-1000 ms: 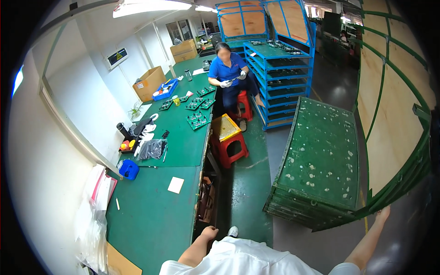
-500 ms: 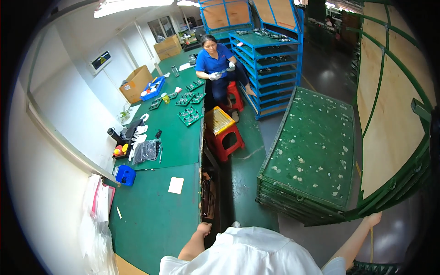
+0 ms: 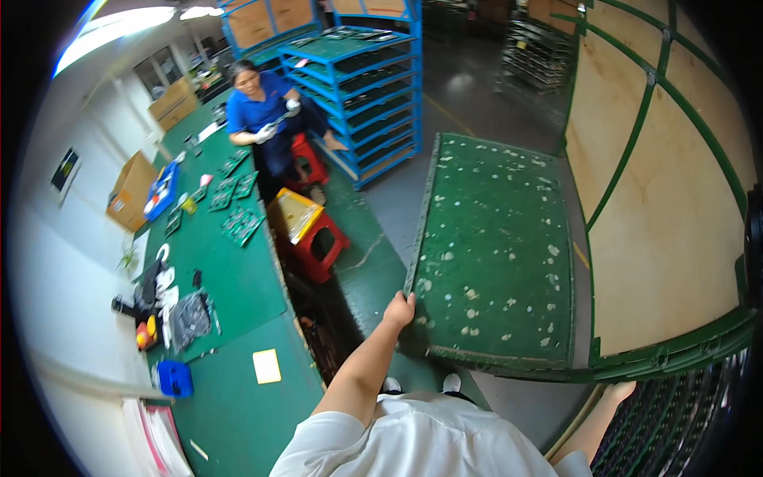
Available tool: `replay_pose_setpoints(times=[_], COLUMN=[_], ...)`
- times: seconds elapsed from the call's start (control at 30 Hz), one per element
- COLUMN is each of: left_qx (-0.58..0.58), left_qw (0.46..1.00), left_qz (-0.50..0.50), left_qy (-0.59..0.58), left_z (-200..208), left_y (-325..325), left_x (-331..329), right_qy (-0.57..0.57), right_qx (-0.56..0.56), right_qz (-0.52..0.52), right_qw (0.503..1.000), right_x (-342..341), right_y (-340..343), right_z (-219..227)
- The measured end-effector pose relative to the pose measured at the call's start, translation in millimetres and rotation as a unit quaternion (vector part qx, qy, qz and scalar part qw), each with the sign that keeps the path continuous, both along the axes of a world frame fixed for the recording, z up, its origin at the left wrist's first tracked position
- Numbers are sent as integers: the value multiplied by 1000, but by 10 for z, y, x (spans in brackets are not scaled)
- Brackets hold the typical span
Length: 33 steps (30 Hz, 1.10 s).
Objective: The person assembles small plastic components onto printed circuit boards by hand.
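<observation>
Far left: 1 wall sign (image 3: 65, 173), blurred. Long green worktop (image 3: 238, 298) below it.

On worktop: 1 black bottle (image 3: 123, 306); 2 cardboard boxes (image 3: 129, 191); 1 blue tray (image 3: 161, 192), contents too small to tell; 1 blue plastic container (image 3: 175, 378); 1 yellowish jar (image 3: 188, 205); 1 plastic bag of dark pieces (image 3: 191, 319); circuit boards (image 3: 241, 226), about 6, blurred, count approximate; 1 white square card (image 3: 267, 366).

Beside worktop: 1 seated co-worker (image 3: 258, 103), blue shirt, 2 white gloves, both on one thin item, kind unclear. Red stools, 2: one under co-worker, the near stool (image 3: 322, 250) bearing 1 yellow-framed tray (image 3: 296, 213).

Behind co-worker: 1 blue tiered rack (image 3: 381, 99), boards on top, too small to count.

Centre: left grip (image 3: 401, 308) closed on the left edge of 1 green-topped rack (image 3: 493, 246), near its front corner. This rack stands on the floor right of the worktop; top spotted with pale marks. White shoes (image 3: 452, 383): 2, below the rack's front edge.

Right: right grip (image 3: 620, 391) just under the bottom bar of 1 green-framed wooden panel (image 3: 675, 262); fingers partly hidden, cannot tell whether open or closed. Panel upright, right of rack.
</observation>
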<state>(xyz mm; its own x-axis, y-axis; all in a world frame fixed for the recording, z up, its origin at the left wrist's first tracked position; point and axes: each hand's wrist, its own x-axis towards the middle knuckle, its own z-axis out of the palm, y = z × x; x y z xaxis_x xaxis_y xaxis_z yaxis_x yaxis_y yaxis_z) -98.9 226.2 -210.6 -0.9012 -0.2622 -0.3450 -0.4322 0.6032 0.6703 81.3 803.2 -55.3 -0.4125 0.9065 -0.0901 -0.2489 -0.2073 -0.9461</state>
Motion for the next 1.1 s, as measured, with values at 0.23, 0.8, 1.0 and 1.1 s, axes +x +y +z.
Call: replay_pose_setpoints(times=[0.23, 0.8, 1.0, 1.1], left_qx=[-81, -61, -23, -12], left_qw=[994, 994, 995, 991], left_qz=[-17, -80, -92, -129], left_qy=[-77, -39, -16, -32], left_z=[28, -149, -352, -364], left_y=[71, -9, -124, -124], left_x=[-139, -752, -845, -905], right_qy=[14, 5, 41, 9], right_qx=[-32, 17, -10, 3], right_qz=[-81, -172, -147, -159], right_qw=[996, 985, 988, 987], right_x=[74, 367, 480, 439], right_y=[-504, -834, -987, -1175], right_z=[158, -139, -272, -169])
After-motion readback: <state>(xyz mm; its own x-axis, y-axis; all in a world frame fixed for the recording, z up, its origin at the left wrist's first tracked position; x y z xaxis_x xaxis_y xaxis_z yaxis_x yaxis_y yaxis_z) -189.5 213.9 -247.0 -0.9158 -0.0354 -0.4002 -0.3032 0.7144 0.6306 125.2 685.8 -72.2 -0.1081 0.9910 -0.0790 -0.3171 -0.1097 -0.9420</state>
